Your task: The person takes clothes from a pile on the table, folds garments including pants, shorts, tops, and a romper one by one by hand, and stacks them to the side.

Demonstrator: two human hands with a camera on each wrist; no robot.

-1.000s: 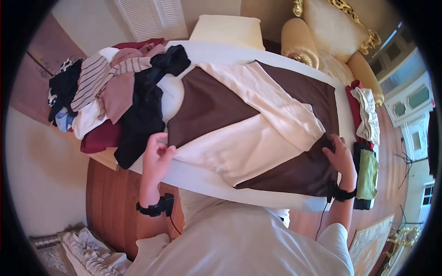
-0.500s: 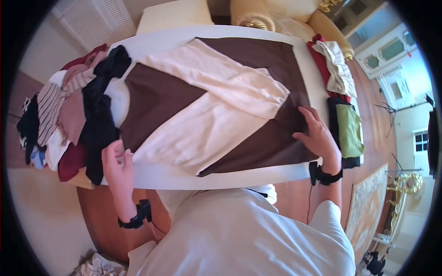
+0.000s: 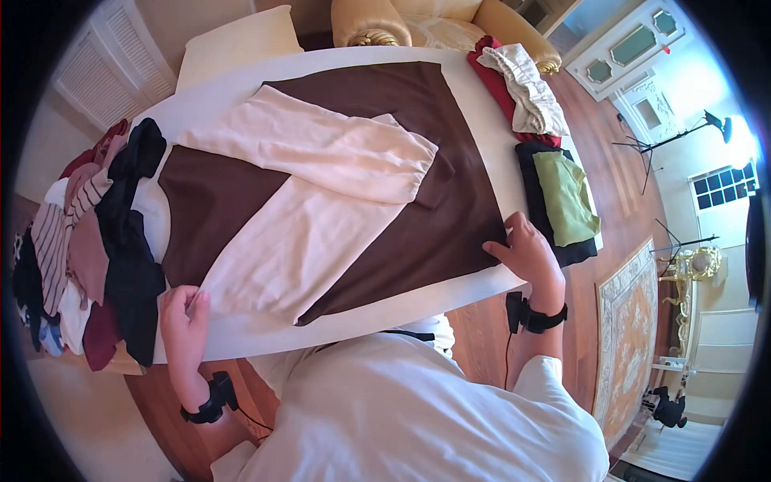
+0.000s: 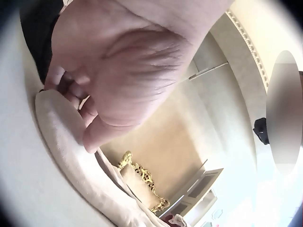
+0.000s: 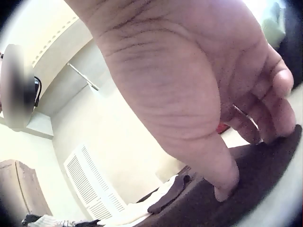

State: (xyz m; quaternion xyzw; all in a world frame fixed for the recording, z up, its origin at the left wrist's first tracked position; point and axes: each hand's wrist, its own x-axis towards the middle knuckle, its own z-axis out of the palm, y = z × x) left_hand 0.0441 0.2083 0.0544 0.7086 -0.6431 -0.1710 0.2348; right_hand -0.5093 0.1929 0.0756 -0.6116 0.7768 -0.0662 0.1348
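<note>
A brown garment [image 3: 426,233] lies spread on the white table, its cream sleeves [image 3: 321,153] crossed over the brown body. At its near left corner, my left hand [image 3: 185,325] pinches the fabric between thumb and fingers; the left wrist view shows the thumb beside a cream fold [image 4: 61,125]. My right hand [image 3: 530,253] is at the near right corner, fingers spread and loosely bent. In the right wrist view its thumb and fingertips touch the dark cloth [image 5: 255,165]. Some of the left fingertips are hidden.
Piled clothes [image 3: 88,241] lie on the table's left end. Folded red and white clothes [image 3: 522,88] and a green one on black [image 3: 566,197] sit at the right end. An armchair [image 3: 442,24] and a cream stool [image 3: 237,48] stand beyond the table [image 3: 498,169].
The head view has turned to the right. Along the garment's right edge, my right hand has shifted towards the near corner. My left hand remains at the near left corner.
</note>
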